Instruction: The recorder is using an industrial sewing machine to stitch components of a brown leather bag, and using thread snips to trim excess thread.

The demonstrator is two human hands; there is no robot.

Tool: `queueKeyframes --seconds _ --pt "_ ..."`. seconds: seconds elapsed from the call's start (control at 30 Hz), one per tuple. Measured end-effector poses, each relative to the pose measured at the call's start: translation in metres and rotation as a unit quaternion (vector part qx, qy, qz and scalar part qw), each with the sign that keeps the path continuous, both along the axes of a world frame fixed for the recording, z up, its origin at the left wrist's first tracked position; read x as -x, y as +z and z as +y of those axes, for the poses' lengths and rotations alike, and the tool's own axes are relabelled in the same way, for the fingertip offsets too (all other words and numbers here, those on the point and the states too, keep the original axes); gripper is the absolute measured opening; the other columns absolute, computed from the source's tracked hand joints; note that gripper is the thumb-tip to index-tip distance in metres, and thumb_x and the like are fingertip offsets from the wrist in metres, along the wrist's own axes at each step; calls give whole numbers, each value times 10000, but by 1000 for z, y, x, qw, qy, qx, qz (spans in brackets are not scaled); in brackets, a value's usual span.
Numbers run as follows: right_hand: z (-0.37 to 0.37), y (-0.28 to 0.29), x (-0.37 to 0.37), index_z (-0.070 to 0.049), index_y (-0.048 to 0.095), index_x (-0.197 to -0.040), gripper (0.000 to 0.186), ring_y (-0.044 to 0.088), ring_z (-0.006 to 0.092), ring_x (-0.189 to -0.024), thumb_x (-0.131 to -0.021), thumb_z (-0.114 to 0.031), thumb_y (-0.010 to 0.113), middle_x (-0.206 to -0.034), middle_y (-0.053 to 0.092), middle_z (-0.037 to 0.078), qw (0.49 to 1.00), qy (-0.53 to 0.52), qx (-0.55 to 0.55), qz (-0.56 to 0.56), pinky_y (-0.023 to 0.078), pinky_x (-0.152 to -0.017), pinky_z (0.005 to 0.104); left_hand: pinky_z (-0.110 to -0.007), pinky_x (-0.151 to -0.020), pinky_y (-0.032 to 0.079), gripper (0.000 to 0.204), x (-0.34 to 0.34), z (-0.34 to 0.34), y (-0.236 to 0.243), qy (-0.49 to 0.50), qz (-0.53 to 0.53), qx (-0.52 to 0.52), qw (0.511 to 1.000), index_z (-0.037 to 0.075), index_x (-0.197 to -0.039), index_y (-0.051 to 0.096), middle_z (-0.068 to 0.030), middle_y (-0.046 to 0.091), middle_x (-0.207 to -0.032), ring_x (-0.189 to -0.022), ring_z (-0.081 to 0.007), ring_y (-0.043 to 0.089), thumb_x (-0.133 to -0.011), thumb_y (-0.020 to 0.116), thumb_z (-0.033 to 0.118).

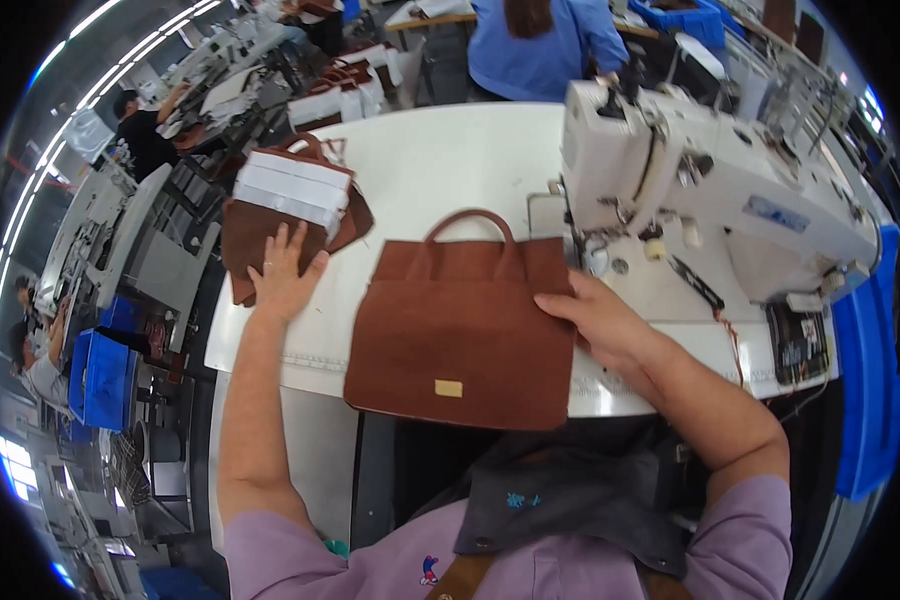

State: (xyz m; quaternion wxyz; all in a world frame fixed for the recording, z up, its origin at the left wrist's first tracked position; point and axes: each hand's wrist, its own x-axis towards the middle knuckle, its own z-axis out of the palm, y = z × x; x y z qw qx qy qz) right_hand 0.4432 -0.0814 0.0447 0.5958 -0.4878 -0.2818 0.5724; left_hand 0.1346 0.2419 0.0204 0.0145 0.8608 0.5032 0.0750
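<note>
A brown handbag panel (460, 345) with a looped handle and a small gold plate lies across the front of the white table, its lower edge past the table's edge. My right hand (595, 315) grips its right side, thumb on top and fingers out of sight underneath. On the left, my left hand (287, 272) rests with spread fingers on a stack of brown bag pieces (240, 235). White strips (292, 187) cover the upper part of that stack, and a brown handle shows behind them.
A white sewing machine (710, 180) stands on the right of the table (440, 150). Thread snips (698, 283) lie beside its base. Blue bins (103, 378) stand at the left, and a large blue container (870, 390) at the right. Beyond the table is a person in blue (545, 50).
</note>
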Motion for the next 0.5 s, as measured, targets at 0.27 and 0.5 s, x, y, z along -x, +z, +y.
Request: queueKeyframes --seconds 0.27,0.5 --pt "-9 -2 -27 -4 505 -1351 438 690 175 -1018 -984 -183 663 -1193 680 102 994 79 32 -67 576 -822 364 -514 -1197 308 592 -104 -144 58 -327 -177 94 923 56 -1444 531 -170 595 -1433 -1352 -321 551 -964 689 363" --pt "-49 23 -58 31 600 -1259 344 692 196 -645 -985 -173 633 -803 730 127 902 72 21 -425 548 -646 342 -529 -1204 298 598 -151 -214 27 -472 -152 84 864 55 -1386 578 -149 508 -1514 -1452 -323 435 -894 756 344"
